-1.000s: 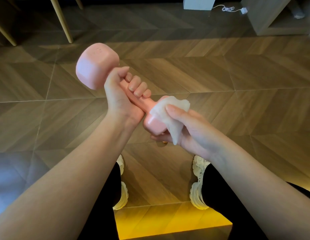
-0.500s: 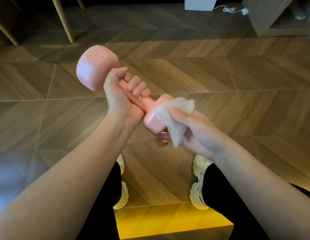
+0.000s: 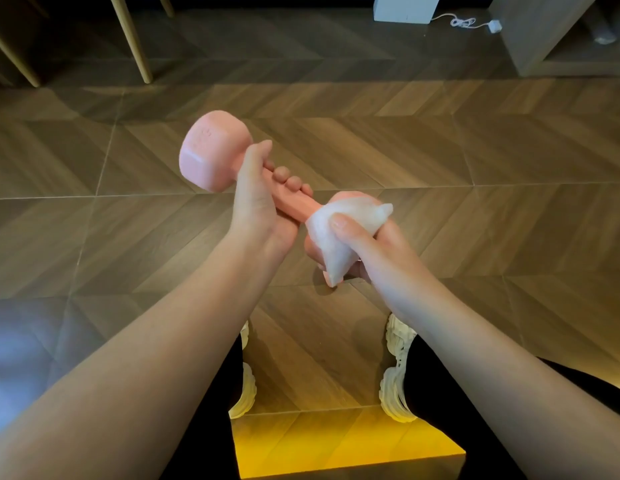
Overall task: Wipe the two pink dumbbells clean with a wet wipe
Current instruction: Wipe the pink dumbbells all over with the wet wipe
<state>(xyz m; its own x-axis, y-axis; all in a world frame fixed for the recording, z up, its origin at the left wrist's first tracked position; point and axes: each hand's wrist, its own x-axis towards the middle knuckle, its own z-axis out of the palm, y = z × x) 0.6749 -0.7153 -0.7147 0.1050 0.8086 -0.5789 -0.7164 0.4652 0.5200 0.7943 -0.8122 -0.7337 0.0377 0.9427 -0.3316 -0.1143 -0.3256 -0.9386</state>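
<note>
One pink dumbbell point(image 3: 211, 150) is held in the air above the floor, tilted with its far head up to the left. My left hand point(image 3: 258, 206) is wrapped around its handle. A white wet wipe point(image 3: 339, 230) covers the near head, and my right hand point(image 3: 367, 247) cups that head through the wipe, thumb pressed on top. Most of the near head is hidden under the wipe and fingers. The second dumbbell is not in view.
Wooden herringbone floor point(image 3: 475, 202) lies below. Furniture legs point(image 3: 132, 39) stand at the back left, a white box point(image 3: 405, 8) with a cable point(image 3: 471, 23) at the back, and a low wooden cabinet point(image 3: 544, 36) at the back right. My shoes point(image 3: 398, 368) are beneath the hands.
My right hand has turned the wipe up and over the near head, covering more of it. The dumbbell and both hands have shifted slightly down in the frame.
</note>
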